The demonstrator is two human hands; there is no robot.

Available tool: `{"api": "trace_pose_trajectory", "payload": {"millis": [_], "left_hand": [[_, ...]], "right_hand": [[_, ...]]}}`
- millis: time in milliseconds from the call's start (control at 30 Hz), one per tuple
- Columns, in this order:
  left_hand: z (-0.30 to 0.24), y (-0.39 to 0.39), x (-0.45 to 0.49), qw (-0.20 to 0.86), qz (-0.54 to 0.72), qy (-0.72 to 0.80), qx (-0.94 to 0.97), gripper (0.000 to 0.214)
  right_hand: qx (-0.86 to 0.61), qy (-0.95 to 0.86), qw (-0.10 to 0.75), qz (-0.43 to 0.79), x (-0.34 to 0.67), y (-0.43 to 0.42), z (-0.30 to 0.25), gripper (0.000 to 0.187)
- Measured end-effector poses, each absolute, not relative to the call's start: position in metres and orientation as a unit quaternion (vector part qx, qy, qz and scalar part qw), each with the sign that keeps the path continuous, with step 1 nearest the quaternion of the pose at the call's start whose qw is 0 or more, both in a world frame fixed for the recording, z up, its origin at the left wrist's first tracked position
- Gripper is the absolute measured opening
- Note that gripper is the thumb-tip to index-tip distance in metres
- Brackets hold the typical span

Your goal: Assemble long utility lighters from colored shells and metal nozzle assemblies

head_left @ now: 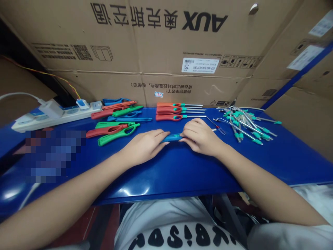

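Both hands are on the same part here: the left hand [148,147] has fingers and thumb wrapped round one end of a slim, glossy blue plastic handle [171,138], and the right hand [199,136] is pinching the other end, so the handle sits level between them, just above the glossy blue bench [145,178]. My read is it's a two-handed fitting or pressing step, though the fingers hide the exact spot being worked. If so, the next move calls for a steady left grip and good alignment under the right fingertips. Just past the hands there's a neat stack of red and orange plastic lighters with thin metal tubes [166,118], plus a small screwdriver with a translucent handle [221,130]. Farther right is a messy pile of silvery metal tubes with teal plastic ends [244,121], and over left, loose green, red and blue plastic handles [110,139] beside a white power strip [78,116].
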State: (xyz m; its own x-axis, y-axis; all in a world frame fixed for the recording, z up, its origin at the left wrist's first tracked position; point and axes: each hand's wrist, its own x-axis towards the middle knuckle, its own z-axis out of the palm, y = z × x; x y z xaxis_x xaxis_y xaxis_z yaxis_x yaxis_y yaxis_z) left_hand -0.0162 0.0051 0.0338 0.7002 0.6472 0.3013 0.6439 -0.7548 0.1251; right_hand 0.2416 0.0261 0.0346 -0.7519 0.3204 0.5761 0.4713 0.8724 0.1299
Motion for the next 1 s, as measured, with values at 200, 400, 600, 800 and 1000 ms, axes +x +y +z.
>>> {"api": "trace_pose_trajectory", "payload": {"millis": [200,400,600,800,1000], "left_hand": [[0.030,-0.002,-0.011,-0.031,0.170,0.359,0.917,0.043],[0.028,0.005,-0.016,-0.012,0.207,0.356,0.911,0.041],[0.035,0.004,-0.017,-0.015,0.203,0.354,0.913,0.042],[0.039,-0.005,-0.013,-0.056,0.160,0.372,0.913,0.043],[0.036,-0.001,-0.015,-0.078,0.162,0.380,0.908,0.039]], "right_hand": [[-0.215,-0.931,0.274,-0.105,0.235,0.023,0.034,0.020],[-0.265,-0.926,0.260,-0.069,0.241,0.028,0.036,0.019],[-0.273,-0.924,0.243,-0.113,0.246,0.033,0.033,0.015],[-0.248,-0.926,0.253,-0.128,0.244,0.030,0.031,0.016],[-0.301,-0.922,0.224,-0.092,0.253,0.039,0.034,0.023]]}}
